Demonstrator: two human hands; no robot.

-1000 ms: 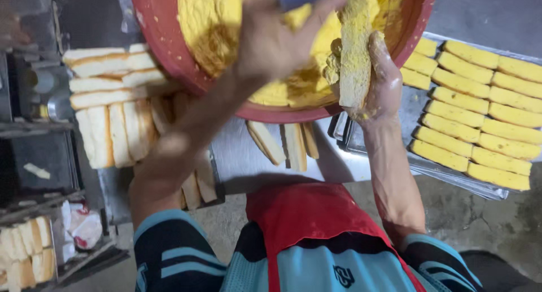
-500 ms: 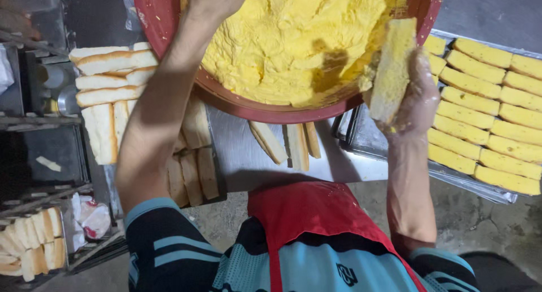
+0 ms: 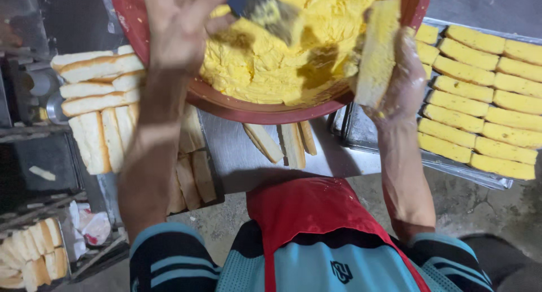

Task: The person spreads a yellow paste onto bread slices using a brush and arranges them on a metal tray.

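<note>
Both hands worked over the red bowl (image 3: 226, 103): the right hand (image 3: 403, 80) clasped a bread slice (image 3: 377, 52) upright, long axis vertical, while the left hand (image 3: 178, 21), fingers closed on a spreader (image 3: 268, 12), sat just left of it.

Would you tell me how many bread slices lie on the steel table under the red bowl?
3 bread slices: left, middle, right, poking out beneath the red bowl; more may hide under it.

The left hand (image 3: 180, 21) has brought a spreader (image 3: 265, 12) (batter-smeared) back over the bowl (image 3: 237, 108).
</note>
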